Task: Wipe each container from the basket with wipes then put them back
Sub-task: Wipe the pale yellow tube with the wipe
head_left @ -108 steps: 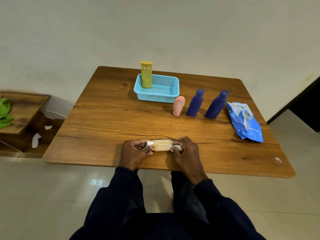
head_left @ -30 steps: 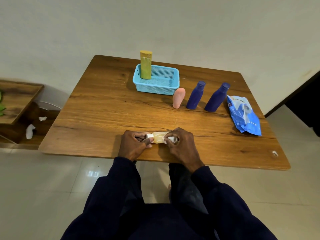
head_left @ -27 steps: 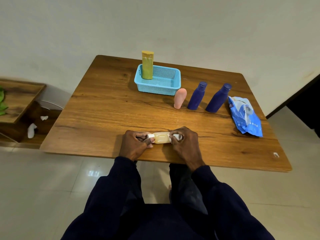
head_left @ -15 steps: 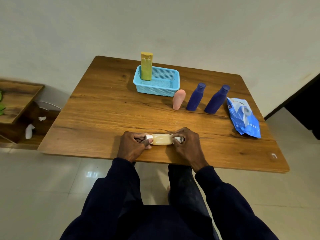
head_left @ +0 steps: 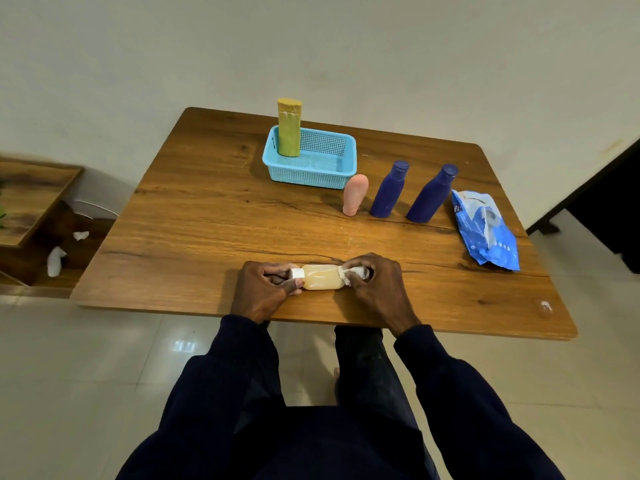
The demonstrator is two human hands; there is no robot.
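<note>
1. Head view, task item: a small clear bottle [head_left: 320, 277] of amber liquid with a white cap [head_left: 296, 273] lay on its side at the near edge of the wooden table [head_left: 207, 220], held between both hands and well apart from the basket.
2. Left hand [head_left: 263, 289]: fingers curled, thumb and fingertips pinching the cap end.
3. Right hand [head_left: 375, 289]: fingers curled round a bunched white wipe [head_left: 353, 273], pressed against the bottle's base end.
4. Blue mesh basket [head_left: 304, 173]: at the far side of the table, holding one upright yellow-green tube [head_left: 289, 133] in its left corner.
5. Outside the basket, to its right: a pink container [head_left: 355, 195] and two dark blue bottles [head_left: 389, 190] [head_left: 431, 195], all standing; a blue wipes pack [head_left: 485, 230] lay just beyond them.
6. Assessment: wiping of this bottle appeared to be under way; three containers looked to be awaiting their turn or their return.
7. Recommendation: keep the cap end firmly pinched, draw the wipe along the full body, and turn the bottle so every face is covered, cap and underside included.
8. Risk: a smooth, rounded bottle could slip or roll off the near edge if the pinch loosened.
</note>
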